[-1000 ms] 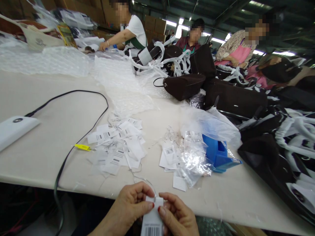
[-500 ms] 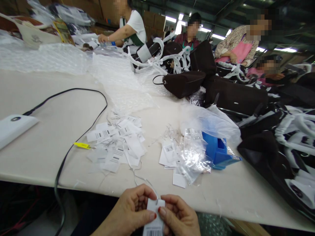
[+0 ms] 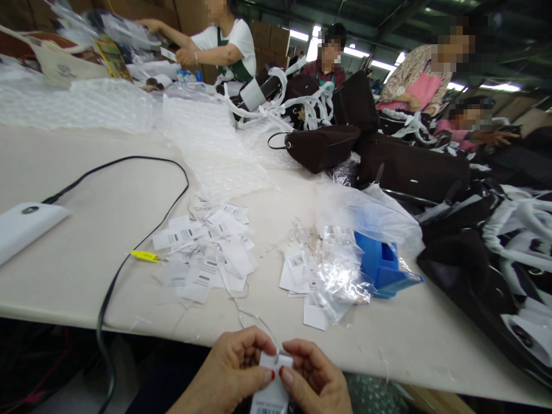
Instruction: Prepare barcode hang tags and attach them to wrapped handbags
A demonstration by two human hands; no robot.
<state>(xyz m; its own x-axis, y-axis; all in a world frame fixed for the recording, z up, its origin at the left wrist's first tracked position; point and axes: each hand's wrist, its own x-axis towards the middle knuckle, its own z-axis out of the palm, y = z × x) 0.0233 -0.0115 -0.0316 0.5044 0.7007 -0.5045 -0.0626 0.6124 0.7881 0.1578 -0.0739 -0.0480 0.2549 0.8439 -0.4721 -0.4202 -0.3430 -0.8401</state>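
At the table's front edge, my left hand [image 3: 237, 368] pinches the left side of a white barcode tag [image 3: 271, 391]. My right hand [image 3: 317, 376] has its thumb and fingers closed on the tag's right side. A thin white string [image 3: 254, 315] runs from the top of the tag up toward a loose pile of white tags [image 3: 207, 250]. To the right lies a smaller stack of tags [image 3: 295, 270], partly under a crumpled clear plastic bag [image 3: 340, 276].
A blue holder [image 3: 382, 264] stands beside the plastic. Dark bags [image 3: 409, 167] are heaped at the right. A black cable [image 3: 186, 178] curves from a white device [image 3: 30, 227]. Bubble wrap [image 3: 215, 144] lies behind; people [image 3: 235, 52] work across the table [image 3: 107, 230].
My hands and the tag have barely shifted. Across the table, the person in white has raised both arms toward the left, and the far right person's hand has spread.
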